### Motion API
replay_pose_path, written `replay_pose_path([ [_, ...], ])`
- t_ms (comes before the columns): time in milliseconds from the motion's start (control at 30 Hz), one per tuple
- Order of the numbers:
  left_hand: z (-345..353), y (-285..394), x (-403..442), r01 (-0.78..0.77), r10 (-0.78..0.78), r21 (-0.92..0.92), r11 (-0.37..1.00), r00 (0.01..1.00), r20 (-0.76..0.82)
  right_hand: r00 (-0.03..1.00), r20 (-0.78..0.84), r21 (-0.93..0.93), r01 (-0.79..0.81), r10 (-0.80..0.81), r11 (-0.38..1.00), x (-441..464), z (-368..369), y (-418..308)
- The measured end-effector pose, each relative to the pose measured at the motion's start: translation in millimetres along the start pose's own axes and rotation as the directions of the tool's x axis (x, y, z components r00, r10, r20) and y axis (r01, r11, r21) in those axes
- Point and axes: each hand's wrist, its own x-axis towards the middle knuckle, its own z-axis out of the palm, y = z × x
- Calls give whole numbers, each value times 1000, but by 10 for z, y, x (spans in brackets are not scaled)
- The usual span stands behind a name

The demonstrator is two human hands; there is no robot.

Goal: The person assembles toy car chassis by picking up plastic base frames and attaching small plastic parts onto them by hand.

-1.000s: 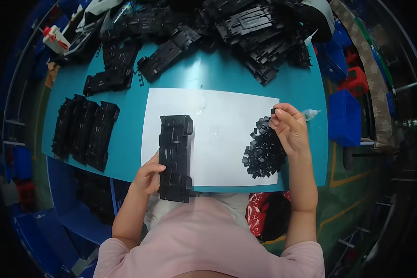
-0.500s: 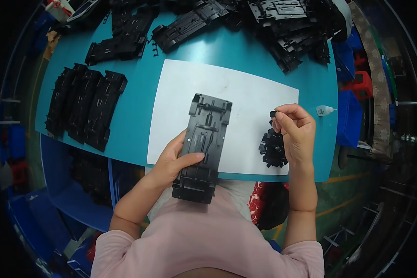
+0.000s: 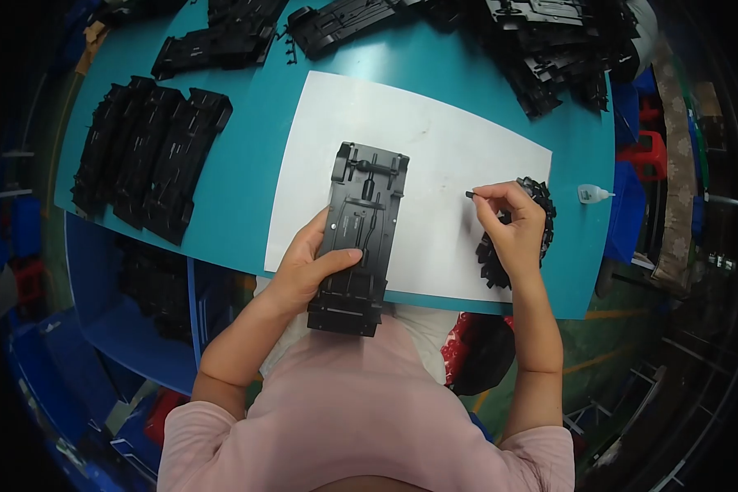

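Left hand (image 3: 310, 266) is gripping a long black plate (image 3: 375, 225) over the left side of the white sheet (image 3: 443, 164), while right hand (image 3: 512, 223) just pinches a tiny black piece (image 3: 469, 194) over its right.

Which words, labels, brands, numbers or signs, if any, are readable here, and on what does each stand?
No text is readable.
Black plate in the left hand: faint marks near its middle, too small to tell whether they are letters.
Small white bottle: faint marks on its side, too blurred to read.
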Motion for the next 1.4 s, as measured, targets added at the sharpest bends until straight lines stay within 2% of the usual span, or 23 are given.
replay_pose_path([
  [333,-34,6,19,11,-11,-10,1000,999,41,1000,14,-174,5,-3,985,-16,88,0],
  [1400,-85,-9,28,10,-9,-14,1000,997,77,981,67,-310,194,-182,931,24,183,-76],
])
